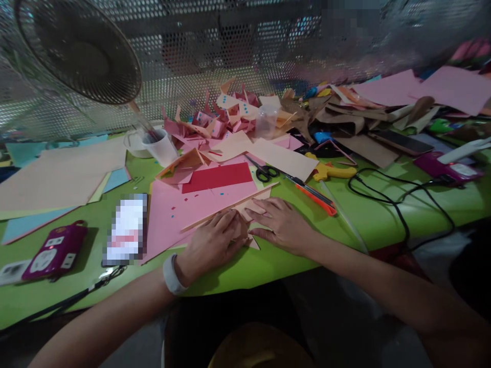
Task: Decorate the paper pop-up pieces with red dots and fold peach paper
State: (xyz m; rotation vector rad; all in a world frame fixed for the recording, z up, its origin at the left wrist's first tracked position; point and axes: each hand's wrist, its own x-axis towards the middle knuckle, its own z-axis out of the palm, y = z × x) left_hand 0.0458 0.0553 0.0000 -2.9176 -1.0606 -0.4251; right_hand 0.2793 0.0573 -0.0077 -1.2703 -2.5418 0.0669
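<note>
Both my hands press flat on a folded peach paper piece point(256, 205) lying on a pink sheet point(172, 214) near the front edge of the green table point(383, 214). My left hand point(215, 243), with a white band at its wrist, covers the paper's near left part. My right hand point(282, 222) lies on its right part with the fingers pointing left. A long folded edge of the paper runs up to the right between the hands.
A red paper strip point(217, 177), black-handled scissors point(264, 171), an orange utility knife point(314, 195) and a yellow tool point(332, 171) lie behind my hands. A white cup point(161, 146), a fan point(76, 48), paper scraps, a purple device point(56, 250) and a black cable point(399, 204) surround them.
</note>
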